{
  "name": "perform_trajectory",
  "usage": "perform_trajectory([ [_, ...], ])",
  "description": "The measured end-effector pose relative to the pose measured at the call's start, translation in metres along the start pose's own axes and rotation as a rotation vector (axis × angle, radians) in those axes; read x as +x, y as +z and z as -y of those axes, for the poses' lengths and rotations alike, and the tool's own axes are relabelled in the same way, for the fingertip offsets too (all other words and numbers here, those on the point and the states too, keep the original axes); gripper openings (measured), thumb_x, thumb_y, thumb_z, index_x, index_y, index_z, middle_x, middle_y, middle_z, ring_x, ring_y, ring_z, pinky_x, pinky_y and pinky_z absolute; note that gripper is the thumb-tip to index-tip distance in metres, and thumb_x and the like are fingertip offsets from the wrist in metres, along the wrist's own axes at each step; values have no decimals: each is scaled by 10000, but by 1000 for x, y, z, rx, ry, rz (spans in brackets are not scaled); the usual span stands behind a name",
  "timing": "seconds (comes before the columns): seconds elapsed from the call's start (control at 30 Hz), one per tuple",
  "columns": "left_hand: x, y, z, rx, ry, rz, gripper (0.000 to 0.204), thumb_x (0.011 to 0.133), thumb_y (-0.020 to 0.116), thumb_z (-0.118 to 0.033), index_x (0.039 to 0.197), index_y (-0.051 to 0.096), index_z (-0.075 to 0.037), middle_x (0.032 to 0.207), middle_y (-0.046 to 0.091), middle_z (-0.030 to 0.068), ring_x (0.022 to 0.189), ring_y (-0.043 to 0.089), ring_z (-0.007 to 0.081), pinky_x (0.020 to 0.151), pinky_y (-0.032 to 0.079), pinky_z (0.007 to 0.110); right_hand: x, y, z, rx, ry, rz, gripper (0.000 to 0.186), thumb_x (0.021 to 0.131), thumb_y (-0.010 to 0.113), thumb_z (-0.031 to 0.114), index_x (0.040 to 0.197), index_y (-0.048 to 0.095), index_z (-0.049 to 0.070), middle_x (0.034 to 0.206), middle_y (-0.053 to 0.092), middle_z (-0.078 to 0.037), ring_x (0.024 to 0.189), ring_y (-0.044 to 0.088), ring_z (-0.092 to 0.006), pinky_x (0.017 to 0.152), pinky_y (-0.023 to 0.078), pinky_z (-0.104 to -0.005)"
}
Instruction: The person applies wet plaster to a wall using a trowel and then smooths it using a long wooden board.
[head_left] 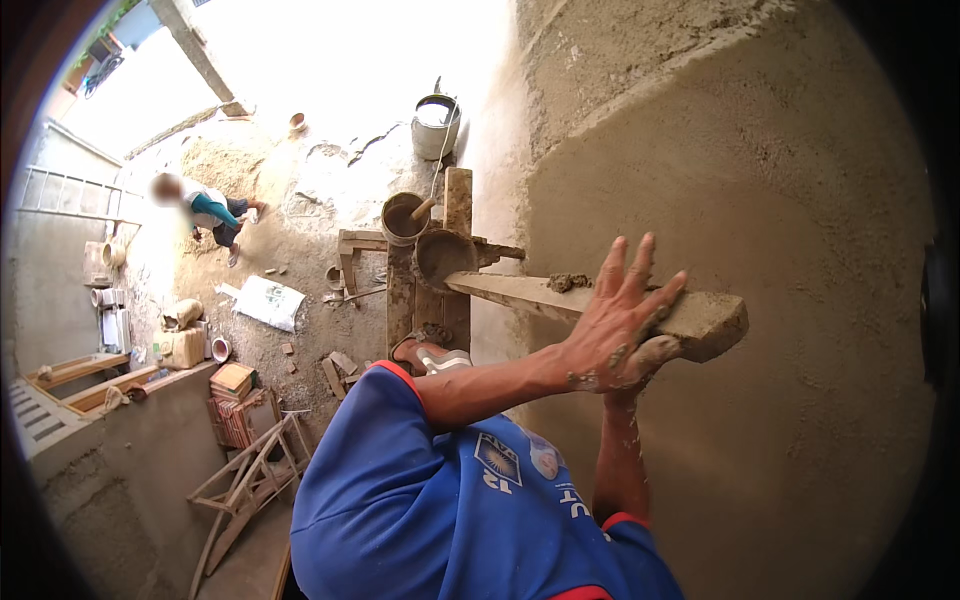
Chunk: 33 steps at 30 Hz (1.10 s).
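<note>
Your left hand (615, 325) lies across the bar (530, 292) with its fingers spread, not clenched. Your right forearm (622, 460) rises to meet it, but your right hand is too hidden to tell whether it grips. The bar, caked with mortar, stretches sideways in front of the plastered wall (780, 420), with 1 mortar lump (568, 283) on top. Its far end shows at the edge of a mortar bucket (438, 260); I cannot tell if they touch. Just beyond, you have a 2nd bucket (400, 238) with a handle (424, 209) sticking out. Well apart, 1 co-worker (212, 208) bends over.
</note>
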<state>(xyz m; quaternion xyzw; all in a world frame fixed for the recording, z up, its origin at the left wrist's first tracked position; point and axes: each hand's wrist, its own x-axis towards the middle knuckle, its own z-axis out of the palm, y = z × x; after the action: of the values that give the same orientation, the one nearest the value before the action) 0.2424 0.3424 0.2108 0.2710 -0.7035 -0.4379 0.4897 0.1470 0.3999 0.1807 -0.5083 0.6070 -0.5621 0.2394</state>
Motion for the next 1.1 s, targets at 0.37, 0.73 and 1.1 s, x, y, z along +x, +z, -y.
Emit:
perform_trajectory([
  [0.37,-105,37,313,357,-368,244,433,929,318,-304,1353,332,-214,1460,42,189,1354,-3,322,1067,13,479,13,5,54,-171,-105,-356,302,618,761,17,872,609,-41,917,621,-89,814,588,-201,803,470,-345],
  [0.73,-105,73,313,-1336,-1748,-492,491,796,603,-414,1141,510,-77,1105,581,87,1003,556,251,918,423,421,-59,-163,145,-105,-238,-566,761,592,692,132,1258,349,2,1076,529,-151,991,529,-337,868,442,-479],
  [1.1,-82,130,286,-976,-1479,-279,387,804,608,-406,1042,588,-101,935,591,55,839,555,224,784,480,428,-295,-280,47,393,146,-1330,519,727,576,212,1208,438,76,1101,529,-114,1027,503,-287,794,477,-435],
])
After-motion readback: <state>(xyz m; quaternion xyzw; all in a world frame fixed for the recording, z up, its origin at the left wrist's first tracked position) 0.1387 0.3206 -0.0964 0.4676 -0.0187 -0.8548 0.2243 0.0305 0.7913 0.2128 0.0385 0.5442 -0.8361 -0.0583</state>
